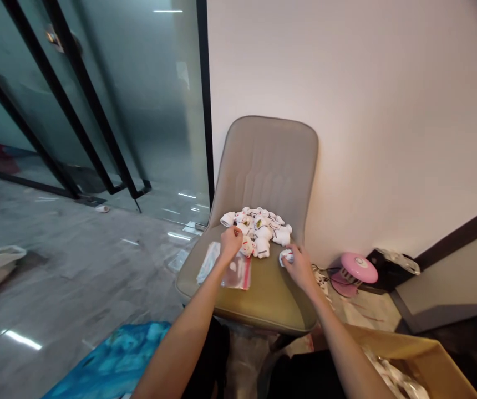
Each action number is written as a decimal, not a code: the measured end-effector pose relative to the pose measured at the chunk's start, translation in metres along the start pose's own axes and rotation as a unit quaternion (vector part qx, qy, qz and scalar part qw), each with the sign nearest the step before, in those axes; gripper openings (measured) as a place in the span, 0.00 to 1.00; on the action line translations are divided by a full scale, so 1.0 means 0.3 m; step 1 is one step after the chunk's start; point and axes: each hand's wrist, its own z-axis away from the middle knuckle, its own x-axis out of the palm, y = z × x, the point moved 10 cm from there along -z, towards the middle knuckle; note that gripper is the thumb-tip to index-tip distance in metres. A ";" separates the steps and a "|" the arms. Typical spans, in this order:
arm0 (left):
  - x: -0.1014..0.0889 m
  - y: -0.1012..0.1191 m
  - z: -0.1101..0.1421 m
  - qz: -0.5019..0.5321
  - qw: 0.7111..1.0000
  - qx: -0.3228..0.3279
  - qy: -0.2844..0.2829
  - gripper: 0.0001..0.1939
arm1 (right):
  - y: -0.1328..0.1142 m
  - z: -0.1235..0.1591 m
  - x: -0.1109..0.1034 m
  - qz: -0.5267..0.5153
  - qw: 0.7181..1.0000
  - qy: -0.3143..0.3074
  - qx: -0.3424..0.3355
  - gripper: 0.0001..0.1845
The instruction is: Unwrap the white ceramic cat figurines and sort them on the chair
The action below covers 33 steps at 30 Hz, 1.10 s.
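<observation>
Left hand (231,243): fingers bent down at pile of white plush toys (261,230), grip unclear
Right hand (300,270): fingers closed on one white toy (287,257)
Beneath both: beige chair (263,160)

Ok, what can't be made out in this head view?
All in the head view:
Left hand: hides whatever it may hold.
Right hand: covers part of the white item.
White pile: markings too small to read.
Cardboard box: contents cut off by the bottom edge.

White toys (259,230) are marked with red, the chair (265,160) is covered in beige, and the cloth (113,360) is mottled blue.
</observation>
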 end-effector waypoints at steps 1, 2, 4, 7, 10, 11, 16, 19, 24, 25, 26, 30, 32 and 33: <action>-0.007 -0.015 -0.006 0.000 1.000 -0.006 -0.008 0.09 | -0.005 -0.002 0.008 0.005 1.000 -0.003 -0.005 0.20; -0.014 -0.030 -0.011 -0.001 1.000 -0.011 -0.017 0.10 | -0.013 -0.004 0.016 0.007 1.000 -0.005 -0.011 0.20; -0.022 -0.059 -0.017 -0.004 0.999 -0.022 -0.037 0.10 | -0.040 -0.006 0.030 0.009 1.000 -0.011 -0.023 0.19; -0.013 -0.108 -0.013 -0.009 0.996 -0.042 -0.082 0.10 | -0.084 -0.004 0.043 0.015 0.999 -0.015 -0.036 0.19; 0.011 -0.155 -0.001 -0.008 0.989 -0.056 -0.138 0.12 | -0.104 0.001 0.046 0.027 0.999 -0.023 -0.038 0.22; 0.016 -0.163 0.003 -0.007 0.987 -0.052 -0.152 0.14 | -0.102 0.003 0.040 0.030 0.999 -0.022 -0.033 0.23; 0.027 -0.139 0.014 0.008 0.984 0.014 -0.179 0.18 | -0.114 0.026 -0.104 0.018 0.997 0.076 -0.020 0.24; 0.043 -0.086 0.021 0.022 0.980 0.064 -0.187 0.17 | -0.164 0.070 -0.207 -0.030 0.990 0.141 -0.010 0.20; 0.022 -0.030 0.017 0.019 0.979 0.099 -0.175 0.07 | -0.272 0.135 -0.257 -0.153 0.976 0.155 0.021 0.15; -0.004 -0.018 0.020 0.020 0.981 0.107 -0.161 0.06 | -0.280 0.140 -0.250 -0.187 0.970 0.154 0.036 0.15; -0.039 0.002 0.029 0.023 0.982 0.121 -0.140 0.05 | -0.282 0.143 -0.239 -0.227 0.960 0.154 0.054 0.14; -0.193 0.119 0.137 0.065 0.978 0.187 -0.061 0.06 | -0.259 0.131 -0.106 -0.477 0.857 0.109 0.158 0.15; -0.225 0.194 0.217 0.088 0.968 0.228 -0.058 0.07 | -0.285 0.121 0.004 -0.611 0.763 0.036 0.207 0.19; -0.227 0.232 0.255 0.098 0.960 0.254 -0.066 0.07 | -0.312 0.118 0.050 -0.661 0.717 -0.003 0.221 0.22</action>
